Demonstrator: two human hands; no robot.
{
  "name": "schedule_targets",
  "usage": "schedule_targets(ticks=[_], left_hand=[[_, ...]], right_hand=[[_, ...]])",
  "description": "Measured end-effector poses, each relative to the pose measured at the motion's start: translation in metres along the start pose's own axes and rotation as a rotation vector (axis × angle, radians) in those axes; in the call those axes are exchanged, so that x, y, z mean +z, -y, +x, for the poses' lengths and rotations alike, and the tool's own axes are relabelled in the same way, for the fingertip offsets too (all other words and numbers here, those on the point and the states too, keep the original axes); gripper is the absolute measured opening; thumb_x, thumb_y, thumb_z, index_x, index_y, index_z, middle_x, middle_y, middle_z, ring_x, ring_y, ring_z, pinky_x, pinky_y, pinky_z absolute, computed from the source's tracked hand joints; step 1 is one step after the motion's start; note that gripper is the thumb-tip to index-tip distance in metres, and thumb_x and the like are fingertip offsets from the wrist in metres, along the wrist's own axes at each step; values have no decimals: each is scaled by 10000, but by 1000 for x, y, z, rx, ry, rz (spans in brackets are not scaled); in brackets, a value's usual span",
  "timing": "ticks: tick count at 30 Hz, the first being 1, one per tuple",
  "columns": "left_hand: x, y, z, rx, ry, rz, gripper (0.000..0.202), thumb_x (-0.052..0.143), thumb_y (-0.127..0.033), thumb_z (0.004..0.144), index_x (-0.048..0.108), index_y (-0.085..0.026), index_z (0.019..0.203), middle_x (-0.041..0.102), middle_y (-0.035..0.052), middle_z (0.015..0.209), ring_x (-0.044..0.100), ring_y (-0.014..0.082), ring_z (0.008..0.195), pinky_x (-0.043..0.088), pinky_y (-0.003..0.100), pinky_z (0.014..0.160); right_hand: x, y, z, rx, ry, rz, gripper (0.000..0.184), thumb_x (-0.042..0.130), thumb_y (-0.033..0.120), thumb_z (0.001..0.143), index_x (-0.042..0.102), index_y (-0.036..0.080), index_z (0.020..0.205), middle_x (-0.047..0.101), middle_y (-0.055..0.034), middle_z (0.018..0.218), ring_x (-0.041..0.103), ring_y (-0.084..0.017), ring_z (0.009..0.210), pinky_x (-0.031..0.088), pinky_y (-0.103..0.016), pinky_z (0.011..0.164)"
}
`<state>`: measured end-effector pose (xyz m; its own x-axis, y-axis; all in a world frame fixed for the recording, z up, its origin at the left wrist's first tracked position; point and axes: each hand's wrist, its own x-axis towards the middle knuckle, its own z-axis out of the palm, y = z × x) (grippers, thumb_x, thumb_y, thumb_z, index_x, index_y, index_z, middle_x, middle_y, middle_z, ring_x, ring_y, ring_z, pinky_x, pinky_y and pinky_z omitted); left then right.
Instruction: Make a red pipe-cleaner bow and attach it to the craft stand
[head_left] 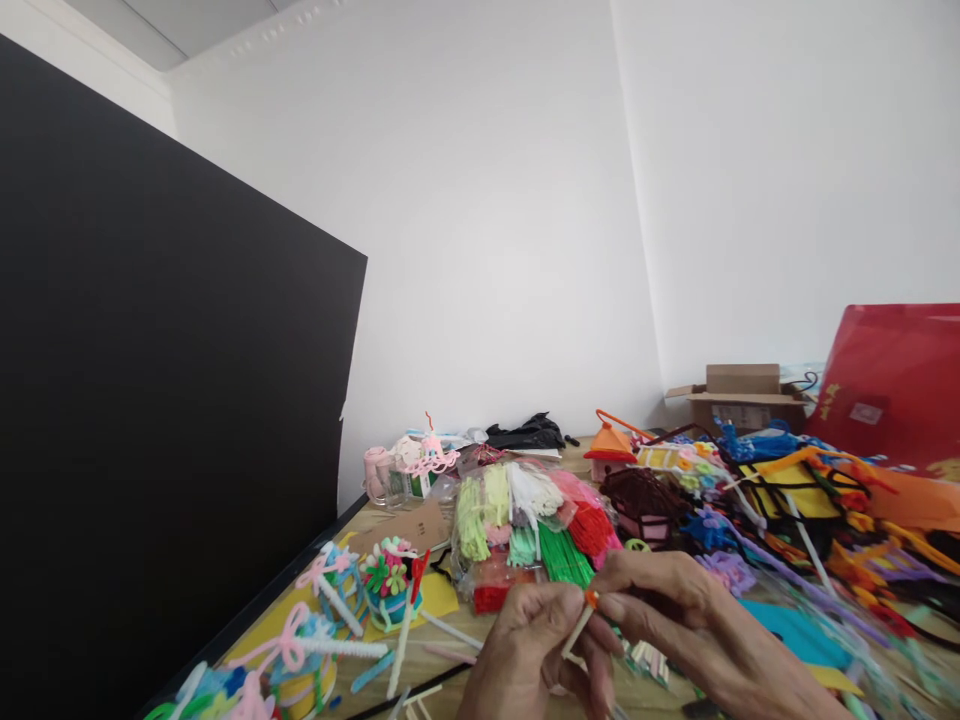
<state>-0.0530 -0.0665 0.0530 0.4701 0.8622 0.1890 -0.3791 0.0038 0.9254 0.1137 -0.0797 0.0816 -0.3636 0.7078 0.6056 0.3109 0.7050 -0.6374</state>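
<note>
Low in the head view, my left hand (525, 640) pinches a short pale stick (576, 634) between thumb and fingers. A small orange piece (591, 599) sits at the stick's upper end. From the other side my right hand (682, 605) closes thumb and forefinger at that orange piece, with fingertips near those of the left. Whether the piece is wound on or only pressed there is too small to tell. Just beyond the hands lie green pipe cleaners (564, 556) and a bundle of red ones (591, 530).
Pipe-cleaner flowers in a blue pot (391, 605) and white-stemmed pieces (345, 648) are at the left. A tangled heap of coloured pipe cleaners (802, 480) covers the right. Behind are a cardboard box (746, 410), a red bag (892, 390) and an orange-roofed lantern (609, 448). A black panel (172, 380) stands left.
</note>
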Motion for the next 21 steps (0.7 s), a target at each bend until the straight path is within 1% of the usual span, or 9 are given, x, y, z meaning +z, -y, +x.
schedule_targets(ticks=[3,8,10,11,16,18,21], left_hand=[[-1,2,3,1,0,-24,452,652,-532,696,636,-91,595,522,-6,394,453,64,298,335,155,317],[-6,3,4,23,18,-17,425,677,-505,684,618,-99,573,501,-13,365,416,49,296,293,153,341],[-6,1,2,41,-3,3,407,690,-494,676,601,-112,568,493,-22,363,405,48,301,271,156,343],[-5,0,1,56,-21,16,397,694,-489,675,595,-119,572,490,-26,366,399,48,306,270,156,346],[2,-9,-7,145,-135,130,329,695,-442,700,628,-123,654,502,-38,420,397,44,367,357,161,421],[6,-13,-10,172,-188,213,323,695,-436,702,650,-117,690,534,-23,442,436,55,397,379,167,445],[10,-16,-12,219,-288,333,328,687,-436,710,659,-109,716,614,23,497,521,85,450,399,173,465]], right_hand=[[-2,-1,-1,32,156,-10,320,430,402,925,618,195,768,633,-12,737,594,-170,736,467,-214,676],[-1,-6,-5,6,104,-108,223,466,389,914,611,231,854,652,-13,864,588,-180,820,437,-232,764],[0,-6,-5,-5,109,-155,230,457,382,920,612,239,828,652,-4,837,587,-169,780,432,-222,728],[0,-4,-4,-9,115,-172,251,447,382,924,608,236,797,647,1,794,582,-159,733,429,-216,683],[4,0,2,11,167,-135,263,402,375,943,569,236,796,599,30,673,530,-114,581,378,-197,536],[5,0,2,23,159,-123,251,386,369,949,539,238,800,566,40,650,499,-105,551,360,-198,512],[6,-1,3,-1,143,-119,248,358,343,960,492,237,780,539,44,654,475,-102,554,343,-202,513]])
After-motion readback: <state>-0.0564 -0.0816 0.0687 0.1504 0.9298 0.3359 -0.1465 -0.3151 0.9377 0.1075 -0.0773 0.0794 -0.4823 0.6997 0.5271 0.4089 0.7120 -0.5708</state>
